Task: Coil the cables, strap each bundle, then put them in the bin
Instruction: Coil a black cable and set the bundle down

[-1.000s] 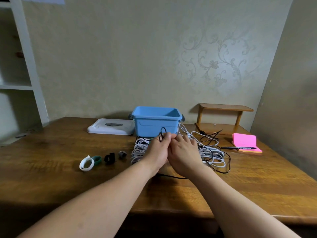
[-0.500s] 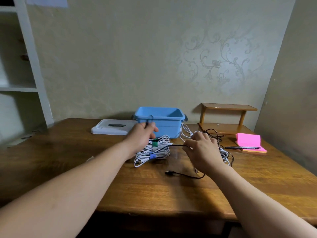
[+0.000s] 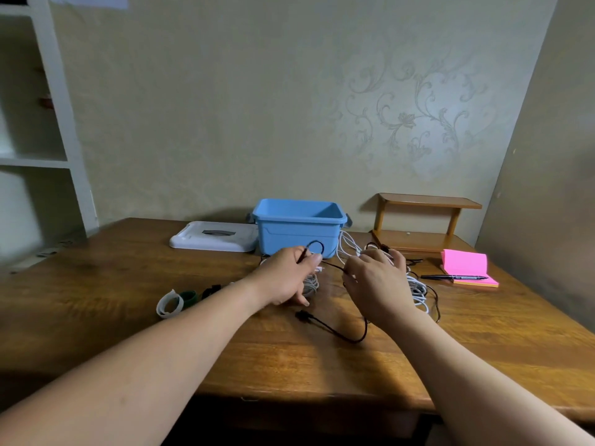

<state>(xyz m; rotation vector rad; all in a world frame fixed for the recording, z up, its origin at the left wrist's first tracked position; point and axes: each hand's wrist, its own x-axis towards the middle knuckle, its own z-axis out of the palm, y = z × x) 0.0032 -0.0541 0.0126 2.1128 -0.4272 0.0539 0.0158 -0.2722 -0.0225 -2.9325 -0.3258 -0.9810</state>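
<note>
A thin black cable point(image 3: 335, 331) runs across the wooden table point(image 3: 128, 284), its plug end lying free near the front. My left hand point(image 3: 286, 278) pinches a small loop of it in front of the open blue bin point(image 3: 297, 228). My right hand point(image 3: 376, 283) pinches the same cable a little to the right, fingers spread above a pile of white cables point(image 3: 417, 289). More white cable point(image 3: 310, 284) lies under my left hand. Several straps, among them a white one point(image 3: 169, 304) and a green one point(image 3: 189, 297), lie to the left.
The bin's white lid point(image 3: 214, 236) lies left of the bin. A small wooden shelf point(image 3: 425, 220) stands at the back right. A pink notepad point(image 3: 467, 267) and a black pen point(image 3: 454, 277) lie on the right. A white shelving unit point(image 3: 48, 123) stands at the far left.
My hands started together at the cable pile, pulled apart with the black cable stretched between them, and now stand closer again. A new small loop shows in my left hand.
</note>
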